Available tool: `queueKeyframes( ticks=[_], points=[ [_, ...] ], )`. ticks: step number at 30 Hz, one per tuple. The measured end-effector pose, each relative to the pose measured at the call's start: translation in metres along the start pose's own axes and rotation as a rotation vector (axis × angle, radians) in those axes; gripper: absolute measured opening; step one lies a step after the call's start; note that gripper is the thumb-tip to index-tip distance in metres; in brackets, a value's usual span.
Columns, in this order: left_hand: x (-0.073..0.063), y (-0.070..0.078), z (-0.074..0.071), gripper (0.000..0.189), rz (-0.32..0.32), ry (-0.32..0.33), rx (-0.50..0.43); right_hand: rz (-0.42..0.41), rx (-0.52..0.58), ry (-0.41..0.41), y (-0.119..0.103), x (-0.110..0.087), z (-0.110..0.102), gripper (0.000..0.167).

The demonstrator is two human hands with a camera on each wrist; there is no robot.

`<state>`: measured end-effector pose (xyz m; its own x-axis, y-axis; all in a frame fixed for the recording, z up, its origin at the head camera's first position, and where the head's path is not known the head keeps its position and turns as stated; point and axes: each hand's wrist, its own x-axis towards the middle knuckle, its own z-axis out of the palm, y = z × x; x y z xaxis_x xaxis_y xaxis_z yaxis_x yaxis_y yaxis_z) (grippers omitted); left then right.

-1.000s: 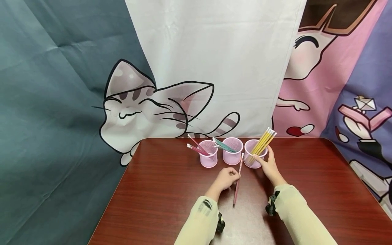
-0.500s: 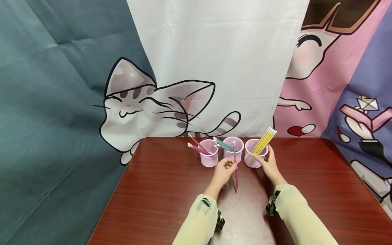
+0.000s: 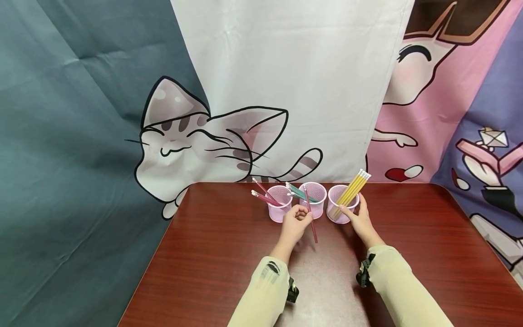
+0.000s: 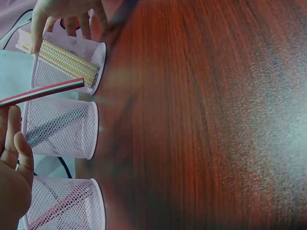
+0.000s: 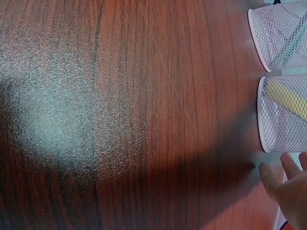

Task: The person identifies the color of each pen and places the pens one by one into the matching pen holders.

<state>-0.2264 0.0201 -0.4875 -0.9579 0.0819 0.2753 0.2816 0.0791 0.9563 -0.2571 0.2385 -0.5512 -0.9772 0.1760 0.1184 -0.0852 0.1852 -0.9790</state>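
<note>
My left hand (image 3: pixel 295 223) pinches a dark pink pencil (image 3: pixel 313 229) between thumb and fingers. The pencil slants in front of the middle pink mesh pencil cup (image 3: pixel 321 210), its white eraser end up and its other end pointing down at the table. Several green pencils (image 3: pixel 298 192) lean in that cup. At the right-hand mesh cup (image 3: pixel 340 220), my right hand (image 3: pixel 361 223) grips the rim, thumb at the front and fingers along the right side. A bunch of yellow pencils (image 3: pixel 352 190) stands tilted in it. The left wrist view shows the pencil's flat, unsharpened end.
A third pink mesh cup (image 3: pixel 278 216) on the left holds several dark pink pencils (image 3: pixel 264 198). All three cups stand in a row near the back edge of the brown wooden table (image 3: pixel 204 254). Behind it hangs a cartoon-printed cloth (image 3: pixel 302 91).
My left hand has lifted the dark pink pencil from the table and moved up and left, toward the middle cup. The right hand has stayed at its cup.
</note>
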Motion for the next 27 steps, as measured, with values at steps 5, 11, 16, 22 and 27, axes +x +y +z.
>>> queueKeyframes(
  ticks=[5, 11, 16, 22, 27],
  points=[
    [0.003, 0.0, -0.003, 0.01, 0.011, 0.009, -0.022, -0.015, -0.036, 0.013, -0.001, 0.001, 0.0, 0.083],
    [0.006, 0.0, -0.005, 0.011, 0.028, 0.022, -0.042, -0.021, -0.093, 0.021, -0.002, 0.003, 0.0, 0.087],
    [0.009, 0.001, -0.008, 0.01, 0.037, 0.043, -0.047, -0.019, -0.121, 0.029, -0.005, 0.004, -0.001, 0.089],
    [0.012, 0.004, -0.011, 0.01, 0.06, 0.063, -0.087, -0.008, -0.122, 0.018, -0.005, 0.005, -0.001, 0.09],
    [0.015, 0.005, -0.015, 0.011, 0.084, 0.08, -0.086, 0.0, -0.111, 0.006, -0.003, 0.005, 0.0, 0.09]
  ],
)
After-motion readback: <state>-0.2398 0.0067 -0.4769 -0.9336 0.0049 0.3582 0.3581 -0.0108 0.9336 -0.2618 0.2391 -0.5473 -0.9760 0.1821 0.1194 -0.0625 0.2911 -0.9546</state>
